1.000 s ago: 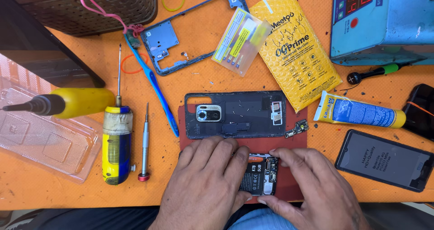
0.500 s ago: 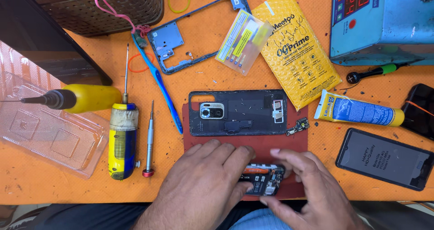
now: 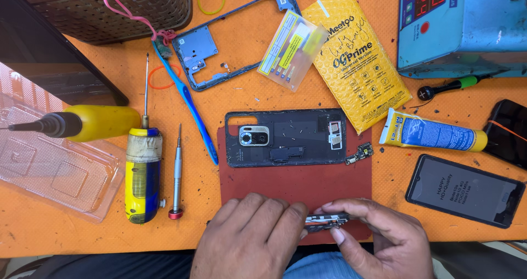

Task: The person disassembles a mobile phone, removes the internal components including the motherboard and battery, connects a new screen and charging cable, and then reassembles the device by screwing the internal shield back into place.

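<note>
A thin phone part [image 3: 328, 221], seen edge-on, sits at the near edge of the dark red mat [image 3: 296, 186], low in the frame and centred. It appears to be a circuit board or inner frame piece, though the angle is too flat to confirm. The left hand [image 3: 250, 238] is curled with its fingertips closed on the left end of the part. The right hand [image 3: 379, 235] pinches the right end between thumb and forefinger. Both hands grip it just above the mat.

Beyond the hands, at the far edge of the mat, lies a black phone back cover [image 3: 285, 137], inner face up, camera module at its left end. A small loose connector board [image 3: 359, 153] lies just beside its lower right corner.

To the left on the orange surface [image 3: 71, 235]: a slim red-tipped screwdriver [image 3: 176, 172], a yellow-and-blue screwdriver [image 3: 143, 172], a yellow bottle with black nozzle [image 3: 82, 123], a clear plastic tray [image 3: 49, 166], a blue toothbrush [image 3: 189, 106] and a blue phone frame [image 3: 225, 43].

To the right: a yellow padded envelope [image 3: 354, 59], a blue-and-yellow glue tube [image 3: 433, 133], a dark phone screen [image 3: 465, 190], a green-handled screwdriver [image 3: 453, 85] and a blue bench unit [image 3: 461, 26]
</note>
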